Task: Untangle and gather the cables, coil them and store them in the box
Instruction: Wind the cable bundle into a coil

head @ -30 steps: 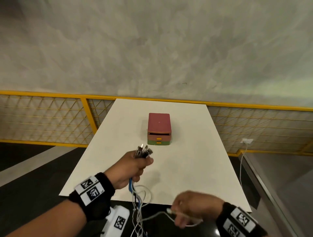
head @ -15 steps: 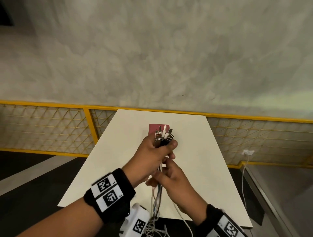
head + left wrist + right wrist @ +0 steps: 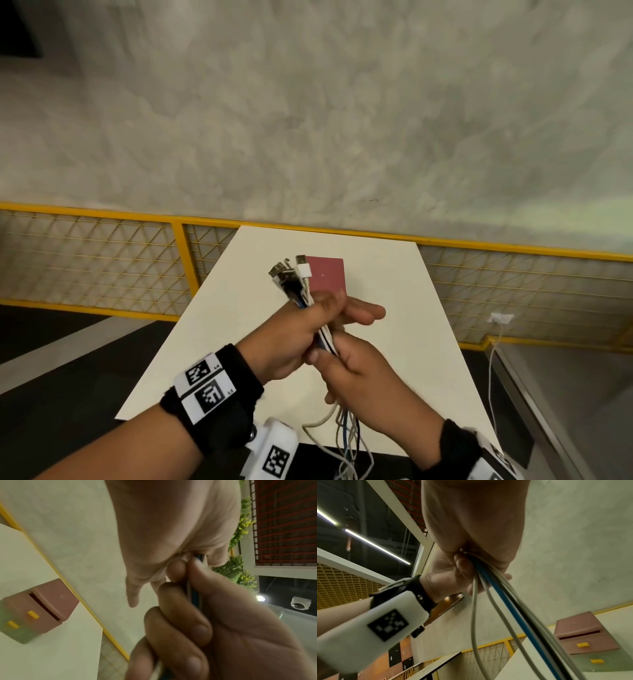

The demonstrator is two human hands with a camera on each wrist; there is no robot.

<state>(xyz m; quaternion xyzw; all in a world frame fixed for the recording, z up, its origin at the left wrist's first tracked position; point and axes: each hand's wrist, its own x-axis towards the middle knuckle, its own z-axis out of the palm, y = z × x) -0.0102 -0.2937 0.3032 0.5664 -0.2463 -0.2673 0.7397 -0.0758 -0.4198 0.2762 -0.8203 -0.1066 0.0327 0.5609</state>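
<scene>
White table (image 3: 394,274), pink box (image 3: 327,277), cables (image 3: 294,281) in both hands; no legible writing.

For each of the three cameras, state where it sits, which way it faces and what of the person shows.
Head: worn on the head, looks forward and down at the table; shows both forearms, the left hand and right hand gripping the cables.
Left wrist: looks along the left hand at both hands' fingers.
Right wrist: looks up along the cables at both hands and the left wristband.
All share the box.
</scene>
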